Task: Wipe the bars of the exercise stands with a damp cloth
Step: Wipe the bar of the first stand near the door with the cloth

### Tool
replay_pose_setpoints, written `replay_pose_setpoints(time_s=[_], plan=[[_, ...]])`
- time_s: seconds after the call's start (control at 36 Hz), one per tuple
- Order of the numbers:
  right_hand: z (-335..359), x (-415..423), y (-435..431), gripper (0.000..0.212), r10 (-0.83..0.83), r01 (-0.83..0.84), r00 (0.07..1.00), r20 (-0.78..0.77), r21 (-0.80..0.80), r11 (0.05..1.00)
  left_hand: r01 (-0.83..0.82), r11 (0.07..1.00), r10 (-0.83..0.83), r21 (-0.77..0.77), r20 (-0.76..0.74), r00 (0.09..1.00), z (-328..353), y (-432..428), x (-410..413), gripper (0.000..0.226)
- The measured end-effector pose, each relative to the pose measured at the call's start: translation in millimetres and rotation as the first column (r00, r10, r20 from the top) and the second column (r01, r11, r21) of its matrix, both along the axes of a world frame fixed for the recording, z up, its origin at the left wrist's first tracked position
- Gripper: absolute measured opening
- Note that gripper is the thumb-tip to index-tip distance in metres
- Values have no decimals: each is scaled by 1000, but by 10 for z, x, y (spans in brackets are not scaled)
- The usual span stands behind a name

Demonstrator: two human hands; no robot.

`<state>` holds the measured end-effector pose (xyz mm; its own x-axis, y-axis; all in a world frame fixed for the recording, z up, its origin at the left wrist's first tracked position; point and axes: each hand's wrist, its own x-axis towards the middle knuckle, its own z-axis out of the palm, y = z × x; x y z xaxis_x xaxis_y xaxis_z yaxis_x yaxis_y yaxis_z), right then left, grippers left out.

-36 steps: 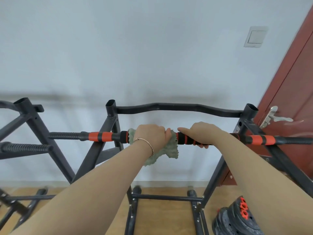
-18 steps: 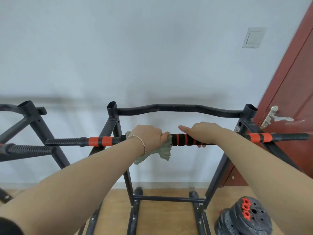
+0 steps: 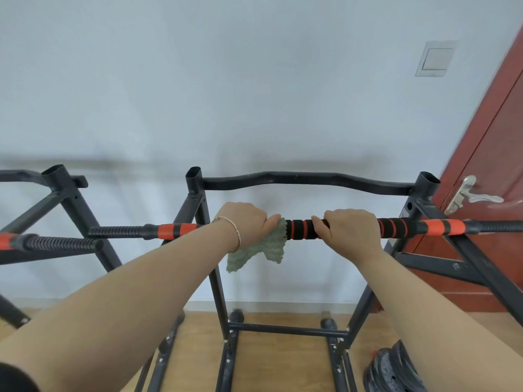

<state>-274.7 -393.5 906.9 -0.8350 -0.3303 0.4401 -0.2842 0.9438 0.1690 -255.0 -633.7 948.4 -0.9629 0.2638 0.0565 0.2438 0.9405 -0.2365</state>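
pale wall (image 3: 198,80) behind; both hands grip bar (image 3: 300,229), cloth (image 3: 263,247).

Domestic room, used as a home gym. Plain white wall (image 3: 226,80) at 12; light switch (image 3: 435,58) at 2; red-brown door (image 3: 492,154), lever handle (image 3: 469,195), at 3. Wood floor (image 3: 283,360). Black exercise stands (image 3: 308,179) centre and 9; weight plates (image 3: 396,372) at 5.

Gold bangle (image 3: 237,234), left wrist; dark sleeve (image 3: 13,378)
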Motion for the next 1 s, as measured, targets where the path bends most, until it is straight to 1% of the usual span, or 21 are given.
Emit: replay_pose_setpoints(time_s=[0.03,0.08,0.14,0.17,0.22,0.28,0.36,0.39,0.42,0.47,0.56,0.58,0.64,0.72,0.78,0.81,0.83,0.86,0.89,0.94,1.0], plan=[[-35,11,5,62,16,-16,1000,-25,-26,1000,6,1000,-6,-2,-21,1000,-12,-12,15,67],[-10,12,-8,62,12,-12,1000,-7,-7,1000,21,1000,-21,-11,-51,998,-40,-6,50,63],[113,-14,-13,63,-38,32,992,120,49,998,33,999,-35,-25,-66,997,-61,17,66,62],[193,-55,-16,65,-53,46,975,214,40,998,33,999,-35,-28,-70,997,-61,25,63,62],[370,-124,-83,69,-74,66,910,408,36,997,27,999,-29,-36,-71,997,-61,31,47,65],[459,-178,-201,72,-64,64,845,532,17,998,15,999,-17,-35,-59,998,-68,28,32,65],[486,-225,-314,78,-42,139,675,737,-72,988,26,999,-28,-43,-58,998,-73,22,11,66],[481,-235,-318,79,-26,151,627,779,-89,984,38,998,-41,-48,-55,998,-75,19,4,67],[466,-242,-314,79,-13,157,609,793,-105,982,41,998,-43,-50,-47,998,-78,18,-4,68],[448,-223,-319,75,-24,156,660,751,-106,982,20,999,-21,-34,-26,999,-72,18,-20,66],[399,-194,-326,68,-65,69,809,585,15,998,-6,1000,5,16,44,999,-47,16,-71,64],[343,-180,-306,66,-51,19,869,492,71,997,-22,999,19,42,83,996,-35,16,-92,64],[184,-97,-265,68,11,-32,979,204,101,994,-79,990,58,113,176,983,-5,22,-128,65],[-60,81,-232,63,34,-39,997,-73,-76,996,-113,981,71,159,249,966,-3,44,-144,62],[-112,99,-234,62,64,-78,992,-112,-124,989,-86,988,59,126,202,978,-15,41,-116,60],[-66,91,-247,62,60,-69,994,-90,-97,993,-65,993,48,103,161,986,-28,39,-98,58],[17,79,-265,62,36,-36,999,-19,-40,999,-55,994,43,91,127,991,-37,43,-81,54],[107,45,-262,63,1,-3,996,92,21,1000,-46,995,37,88,97,995,-46,51,-75,49],[193,-17,-246,65,-18,10,973,228,33,999,-49,994,42,95,76,996,-46,58,-71,46],[390,-131,-233,71,-47,48,842,538,12,999,-52,994,47,98,46,998,-42,73,-62,47],[523,-218,-200,81,-38,108,659,751,-44,993,-51,994,50,92,13,999,-60,76,-42,50]])
